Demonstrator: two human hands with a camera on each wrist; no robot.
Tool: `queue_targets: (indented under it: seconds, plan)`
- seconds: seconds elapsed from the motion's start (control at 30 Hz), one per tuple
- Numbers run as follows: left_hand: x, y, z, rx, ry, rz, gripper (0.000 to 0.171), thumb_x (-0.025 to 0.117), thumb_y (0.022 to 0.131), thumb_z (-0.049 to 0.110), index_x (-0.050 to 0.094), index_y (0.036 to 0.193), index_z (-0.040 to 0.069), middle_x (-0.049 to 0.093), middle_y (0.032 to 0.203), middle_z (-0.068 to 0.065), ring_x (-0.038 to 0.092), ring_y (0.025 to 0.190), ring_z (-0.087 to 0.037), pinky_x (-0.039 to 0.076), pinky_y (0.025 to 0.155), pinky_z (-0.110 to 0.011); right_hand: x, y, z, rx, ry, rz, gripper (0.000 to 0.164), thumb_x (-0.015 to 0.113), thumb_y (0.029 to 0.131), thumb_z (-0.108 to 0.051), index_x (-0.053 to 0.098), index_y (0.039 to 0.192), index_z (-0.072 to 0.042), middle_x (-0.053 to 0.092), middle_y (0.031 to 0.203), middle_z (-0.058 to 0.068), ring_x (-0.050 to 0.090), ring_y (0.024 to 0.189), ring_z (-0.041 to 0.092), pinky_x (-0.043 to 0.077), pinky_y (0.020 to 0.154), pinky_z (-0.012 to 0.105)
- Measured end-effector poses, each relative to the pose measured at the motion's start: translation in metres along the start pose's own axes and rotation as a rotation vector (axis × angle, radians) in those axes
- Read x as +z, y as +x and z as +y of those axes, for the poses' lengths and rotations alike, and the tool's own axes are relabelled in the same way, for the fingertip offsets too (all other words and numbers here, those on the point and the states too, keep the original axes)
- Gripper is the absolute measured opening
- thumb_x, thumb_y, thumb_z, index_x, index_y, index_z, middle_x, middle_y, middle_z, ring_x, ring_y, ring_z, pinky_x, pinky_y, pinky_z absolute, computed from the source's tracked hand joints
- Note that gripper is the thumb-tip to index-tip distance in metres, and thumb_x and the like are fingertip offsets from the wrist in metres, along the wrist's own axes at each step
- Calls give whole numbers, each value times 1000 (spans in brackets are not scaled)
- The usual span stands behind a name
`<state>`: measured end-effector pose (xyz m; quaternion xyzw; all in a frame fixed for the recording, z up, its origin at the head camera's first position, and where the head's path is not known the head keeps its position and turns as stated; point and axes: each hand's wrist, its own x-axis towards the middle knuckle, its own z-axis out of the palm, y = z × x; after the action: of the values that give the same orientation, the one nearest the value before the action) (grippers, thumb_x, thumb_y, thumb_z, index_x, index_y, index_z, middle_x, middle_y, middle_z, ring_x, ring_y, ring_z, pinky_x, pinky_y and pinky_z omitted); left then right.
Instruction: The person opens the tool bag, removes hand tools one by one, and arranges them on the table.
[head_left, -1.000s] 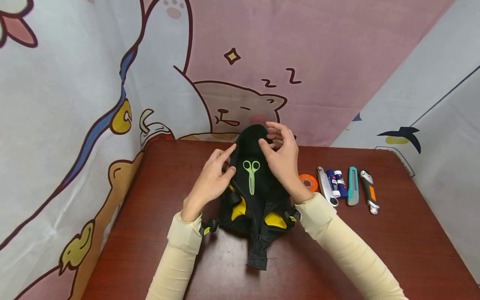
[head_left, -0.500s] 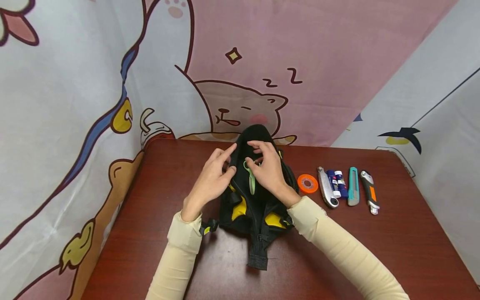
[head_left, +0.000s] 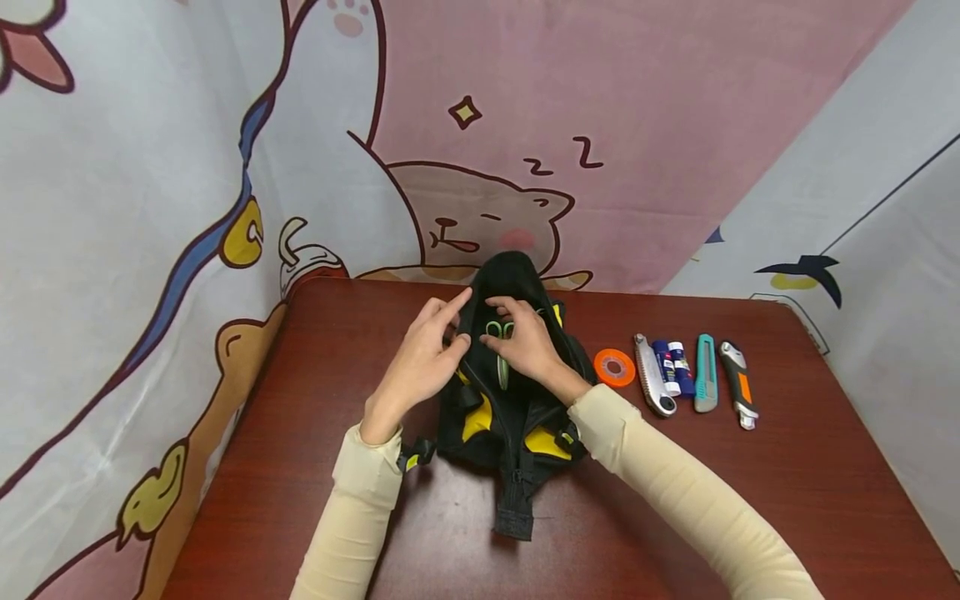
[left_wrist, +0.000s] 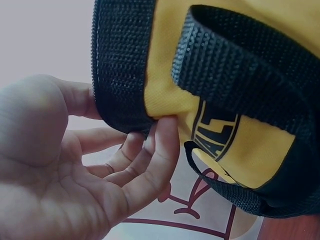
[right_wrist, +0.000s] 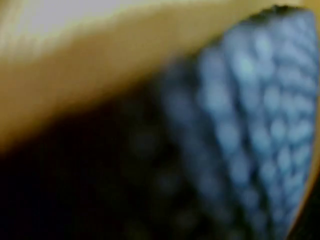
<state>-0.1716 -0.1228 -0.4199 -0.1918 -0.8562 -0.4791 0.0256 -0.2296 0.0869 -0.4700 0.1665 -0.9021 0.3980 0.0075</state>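
A black and yellow tool bag [head_left: 480, 421] lies on the table with its mouth spread open. My left hand [head_left: 423, 358] grips the left edge of the opening; in the left wrist view, the thumb and fingers curl round the black webbing trim [left_wrist: 122, 65] beside the yellow cloth. Inside the bag lies a pair of light green scissors [head_left: 502, 371], handles pointing away from me. Over the handles hovers my right hand [head_left: 531, 346], its thumb and fingers parted on either side of them. The right wrist view is blurred, showing dark woven strap material [right_wrist: 260, 120] up close.
On the table [head_left: 817, 467] right of the bag, in a row, lie an orange tape roll [head_left: 602, 367], a grey folding tool [head_left: 651, 375], two glue sticks [head_left: 666, 367], a teal box cutter [head_left: 706, 372] and a grey-orange utility knife [head_left: 739, 379]. A printed cloth [head_left: 660, 125] hangs behind.
My right hand has left the right side of the bag's opening and moved left and down to the scissors' handles. The left hand keeps its grip on the bag; the scissors have not visibly moved.
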Motion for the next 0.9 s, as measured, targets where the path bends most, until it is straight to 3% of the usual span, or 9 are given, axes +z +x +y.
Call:
queue_targets:
  seconds: [0.1, 0.4, 0.9]
  plan:
    - [-1, -1, 0, 1, -2, 3, 66, 62, 107, 7, 44, 171, 9, 55, 122, -14, 61, 101, -28, 50, 81, -40, 2, 4, 4, 37, -9, -6, 65, 86, 96, -11, 59, 154, -2, 59, 146, 29, 59, 135, 47, 47, 112, 62]
    - [-2, -1, -2, 0, 5, -3, 67, 61, 107, 7, 43, 172, 10, 55, 122, -14, 62, 102, -27, 51, 84, -39, 8, 12, 16, 143, -66, -80, 74, 89, 95, -15, 54, 159, -3, 54, 153, 27, 54, 141, 45, 46, 115, 60]
    - [-2, -1, -2, 4, 8, 1, 66, 60, 107, 6, 45, 170, 8, 55, 121, -14, 62, 101, -28, 50, 83, -41, 24, 21, 35, 174, -98, -125, 81, 89, 93, -8, 48, 162, 3, 53, 154, 31, 53, 143, 46, 42, 122, 56]
